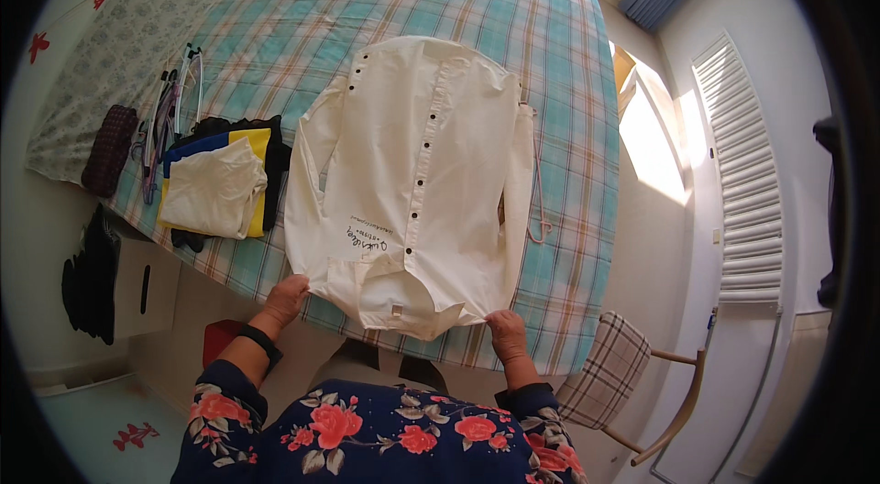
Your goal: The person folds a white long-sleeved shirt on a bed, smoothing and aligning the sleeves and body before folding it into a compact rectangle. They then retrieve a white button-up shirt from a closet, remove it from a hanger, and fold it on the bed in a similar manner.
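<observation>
A white long-sleeved shirt (385, 161) with dark buttons lies front side up on the bed, its collar (412, 322) towards me and its hem at the far end. My left hand (287, 295) grips the fabric at one shoulder. At the opposite shoulder, my right hand (507, 334) pinches the cloth, which is pulled taut between both hands. Dark writing shows on the chest. The sleeves run along the shirt's sides. A pink clothes hanger (540, 202) sticks out beside the right edge, partly hidden under the shirt.
Folded clothes (213, 188) in white, yellow, blue and black are stacked on the plaid bedspread (564, 140) to the left. Several hangers (168, 106) and a dark rolled cloth (110, 150) lie beyond them. A wooden chair (663, 401) with a checked cover stands at the right corner, near a wall radiator (746, 174).
</observation>
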Tool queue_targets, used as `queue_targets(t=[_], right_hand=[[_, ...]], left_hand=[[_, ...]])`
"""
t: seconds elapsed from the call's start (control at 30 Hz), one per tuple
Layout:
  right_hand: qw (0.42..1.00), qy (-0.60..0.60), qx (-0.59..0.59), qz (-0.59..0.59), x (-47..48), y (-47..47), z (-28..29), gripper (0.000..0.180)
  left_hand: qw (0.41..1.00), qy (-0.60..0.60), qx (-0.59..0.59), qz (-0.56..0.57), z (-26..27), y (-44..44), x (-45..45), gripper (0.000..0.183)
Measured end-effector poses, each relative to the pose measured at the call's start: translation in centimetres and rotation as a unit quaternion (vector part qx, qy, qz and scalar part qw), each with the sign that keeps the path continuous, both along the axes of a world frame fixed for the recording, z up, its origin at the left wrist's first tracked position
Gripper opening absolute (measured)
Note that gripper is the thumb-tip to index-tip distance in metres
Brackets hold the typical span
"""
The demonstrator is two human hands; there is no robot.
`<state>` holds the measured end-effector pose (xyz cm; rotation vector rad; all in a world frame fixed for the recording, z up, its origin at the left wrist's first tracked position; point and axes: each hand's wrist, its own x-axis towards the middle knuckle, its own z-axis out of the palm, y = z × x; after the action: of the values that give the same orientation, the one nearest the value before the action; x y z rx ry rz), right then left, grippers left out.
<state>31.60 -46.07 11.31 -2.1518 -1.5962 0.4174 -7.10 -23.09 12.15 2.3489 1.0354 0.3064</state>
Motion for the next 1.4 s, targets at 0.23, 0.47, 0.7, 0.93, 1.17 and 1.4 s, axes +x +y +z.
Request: queue_targets(t=[0.23, 0.47, 0.7, 0.93, 1.17, 1.4], right_hand=[[1.000, 0.000, -0.025, 0.019, -0.8, -2.0, -1.9, 0.003], [0.992, 0.025, -0.108, 0.064, -1.5, -4.3, -5.1, 0.004], [0.953, -0.015, -0.289, 0.093, -1.7, -2.3, -4.9, 0.011], [0.980, 0.121, -0.127, 0.090, -4.7, 0.9, -4.5, 0.027], [0.952, 0.164, -0.200, 0.164, -6.8, -1.0, -5.0, 0.033], [0.976, 0.080, -0.012, -0.201, 4.0, 3.2, -4.1, 0.043]], left_hand=[[0.998, 0.035, -0.011, 0.046, -2.4, -2.2, -1.1, 0.015], [0.984, 0.161, -0.069, 0.008, -4.5, -3.2, -1.7, 0.012], [0.953, 0.278, -0.107, 0.058, -4.1, -2.7, 1.8, 0.018], [0.993, 0.094, 0.054, -0.051, -3.3, -3.5, 8.7, 0.034], [0.930, 0.182, -0.209, -0.242, -2.3, -7.2, 9.1, 0.046], [0.982, 0.051, -0.033, -0.179, -1.9, -6.9, 15.1, 0.057]])
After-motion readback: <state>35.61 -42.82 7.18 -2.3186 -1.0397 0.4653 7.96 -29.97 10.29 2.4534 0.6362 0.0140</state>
